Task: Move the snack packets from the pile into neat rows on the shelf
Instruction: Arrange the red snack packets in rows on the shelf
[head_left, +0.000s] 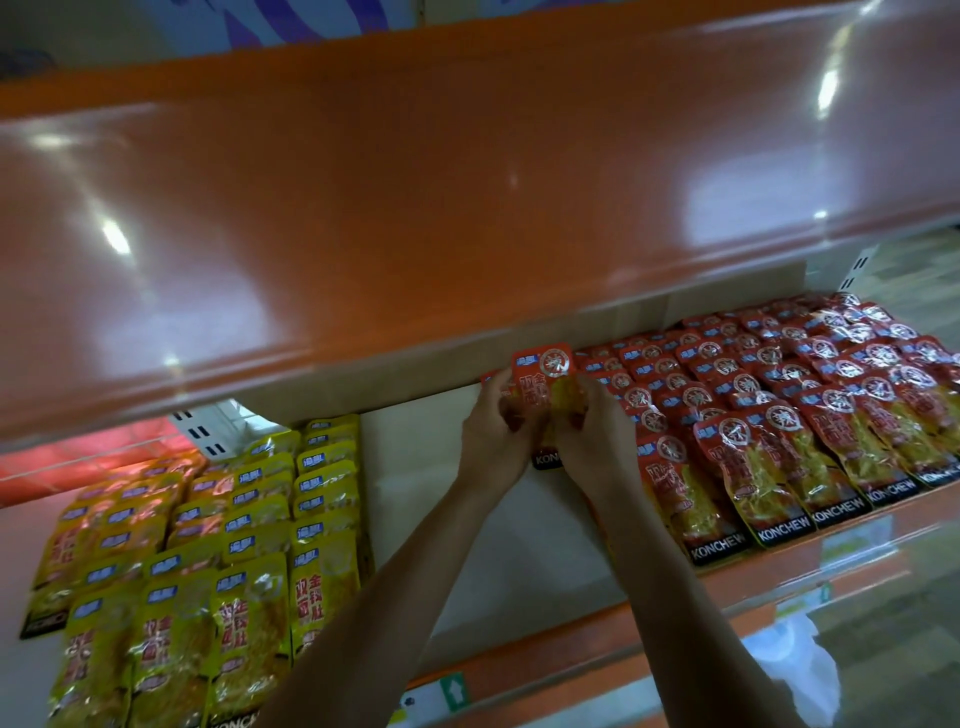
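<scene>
Both hands are together: the left hand (493, 441) and right hand (592, 441) each pinch a side of one red packet (543, 369), held upright just left of the red rows (805, 405) on the shelf (441, 519). Bare shelf lies open between those rows and the yellow packets (234, 519), out to the front lip. The upper shelf (467, 208) overhangs close above the packet's top edge

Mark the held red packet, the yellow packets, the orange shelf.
red packet (543, 370), head view, upper part
yellow packets (248, 618), head view, a front packet
orange shelf (415, 182), head view, glossy surface
</scene>
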